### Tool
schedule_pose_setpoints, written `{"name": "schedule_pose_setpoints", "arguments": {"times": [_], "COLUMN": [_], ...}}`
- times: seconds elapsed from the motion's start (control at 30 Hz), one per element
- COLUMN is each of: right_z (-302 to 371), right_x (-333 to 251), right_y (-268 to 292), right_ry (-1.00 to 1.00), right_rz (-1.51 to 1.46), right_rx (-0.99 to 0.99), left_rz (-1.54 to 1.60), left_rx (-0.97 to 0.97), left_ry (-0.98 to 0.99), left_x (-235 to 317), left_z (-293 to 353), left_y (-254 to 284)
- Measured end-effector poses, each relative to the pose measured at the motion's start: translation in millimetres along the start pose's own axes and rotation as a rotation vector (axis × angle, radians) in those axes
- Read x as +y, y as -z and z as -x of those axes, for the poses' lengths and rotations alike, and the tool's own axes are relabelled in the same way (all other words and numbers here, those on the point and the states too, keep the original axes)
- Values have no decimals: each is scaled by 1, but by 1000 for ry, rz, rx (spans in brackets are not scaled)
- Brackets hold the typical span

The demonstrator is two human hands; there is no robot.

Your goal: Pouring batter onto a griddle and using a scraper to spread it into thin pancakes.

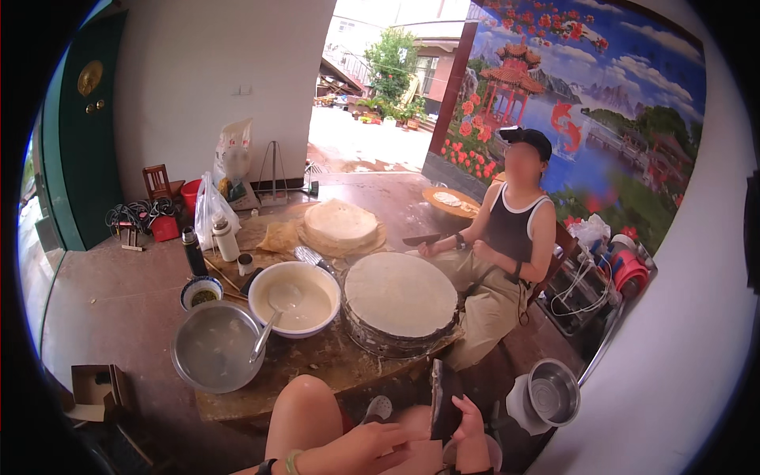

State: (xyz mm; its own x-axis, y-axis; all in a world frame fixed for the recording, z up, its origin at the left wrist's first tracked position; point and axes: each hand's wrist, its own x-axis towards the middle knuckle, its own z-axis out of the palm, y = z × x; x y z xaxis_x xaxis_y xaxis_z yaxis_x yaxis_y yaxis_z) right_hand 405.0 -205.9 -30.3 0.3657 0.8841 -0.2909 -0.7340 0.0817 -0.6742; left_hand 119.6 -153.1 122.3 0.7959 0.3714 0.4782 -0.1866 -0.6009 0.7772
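My right hand (469,423) grips a dark, flat, blade-like tool (445,400) with a pale edge, held upright beside my knee. My left hand (368,447) lies over my lap, its fingers loosely stretched and holding nothing. In front of me, a round griddle (388,342) carries a thin pale pancake (401,293) spread across its top. To its left stands a white bowl (333,310) of cream-coloured batter. A metal ladle (267,336) rests in it, its handle over the near rim. Beside that is a steel basin (182,368) of cloudy water.
Behind the griddle lies a stack of pancakes (340,222). Two flasks (226,240) and a small bowl (201,294) line the left side. A seated person (514,229) is across to the right, near a knife (421,239). A steel pot (554,393) stands at my right.
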Motion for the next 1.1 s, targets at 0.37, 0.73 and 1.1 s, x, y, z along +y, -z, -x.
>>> {"name": "schedule_pose_setpoints", "arguments": {"times": [0.37, 0.73, 1.1], "right_z": [-39, -98, -79], "right_x": [-72, 90, 60], "right_y": [-10, 130, 105], "right_ry": [134, -288, -410], "right_rz": [156, -571, -329], "right_rx": [25, -187, 132], "left_rz": [-131, 512, 435], "left_rx": [-38, -43, 17], "left_ry": [-43, 235, 259], "left_x": [-89, -186, -207], "left_z": [-105, -133, -129], "left_y": [-16, -7, -11]}}
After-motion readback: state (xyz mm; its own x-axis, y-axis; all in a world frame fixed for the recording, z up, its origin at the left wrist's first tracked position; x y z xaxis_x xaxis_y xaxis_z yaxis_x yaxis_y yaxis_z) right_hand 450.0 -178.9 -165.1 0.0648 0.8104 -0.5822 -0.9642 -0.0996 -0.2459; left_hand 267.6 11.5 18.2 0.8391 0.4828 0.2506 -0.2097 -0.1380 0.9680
